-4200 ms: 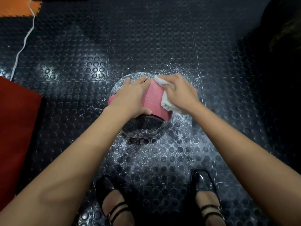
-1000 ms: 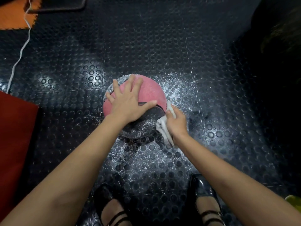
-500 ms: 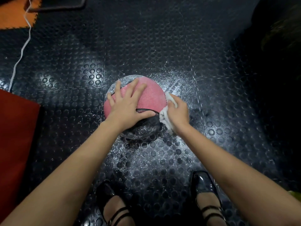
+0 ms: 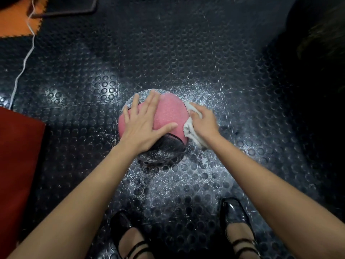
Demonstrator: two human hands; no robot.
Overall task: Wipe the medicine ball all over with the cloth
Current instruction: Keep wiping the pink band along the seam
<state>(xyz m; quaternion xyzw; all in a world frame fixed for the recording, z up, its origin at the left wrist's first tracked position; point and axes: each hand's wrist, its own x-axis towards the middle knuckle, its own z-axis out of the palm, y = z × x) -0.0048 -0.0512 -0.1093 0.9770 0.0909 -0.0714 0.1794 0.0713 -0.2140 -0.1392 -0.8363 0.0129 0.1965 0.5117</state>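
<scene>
On a black studded rubber floor (image 4: pixel 186 53) dusted with white specks, beside a red mat (image 4: pixel 18 165), the pink-and-black medicine ball (image 4: pixel 169 114) sits under the flat, spread left hand (image 4: pixel 142 126) while the right hand (image 4: pixel 204 122) grips a crumpled white cloth (image 4: pixel 190 130) against its side; no writing is readable.

Pink-and-black medicine ball (image 4: pixel 169 114) on studded floor; bunched white cloth (image 4: pixel 189 128) against its right side

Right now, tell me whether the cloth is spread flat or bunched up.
Bunched up. The white cloth sits in crumpled folds under the right hand, pressed against the right side of the medicine ball.
</scene>
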